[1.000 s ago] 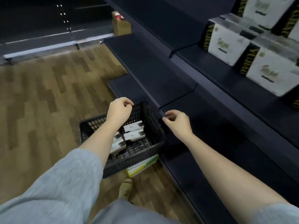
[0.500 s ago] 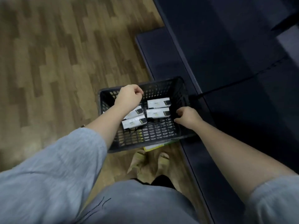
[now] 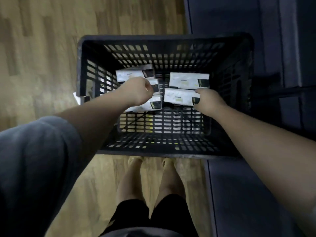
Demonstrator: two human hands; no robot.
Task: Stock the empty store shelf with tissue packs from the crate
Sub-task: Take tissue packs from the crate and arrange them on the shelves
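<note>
Both hands curled inside crate (image 3: 89,65): right hand (image 3: 207,101) grips tissue pack (image 3: 179,98); left hand (image 3: 136,93) on adjacent packs (image 3: 145,106), hold unclear.

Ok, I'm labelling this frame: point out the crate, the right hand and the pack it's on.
crate (image 3: 171,37): head view, far rim.
right hand (image 3: 207,102): head view, back of hand.
pack (image 3: 178,97): head view, white top face.

A black slatted crate (image 3: 164,40) sits on the wood-patterned floor (image 3: 42,48), just beside the dark shelf base (image 3: 239,194).
</note>
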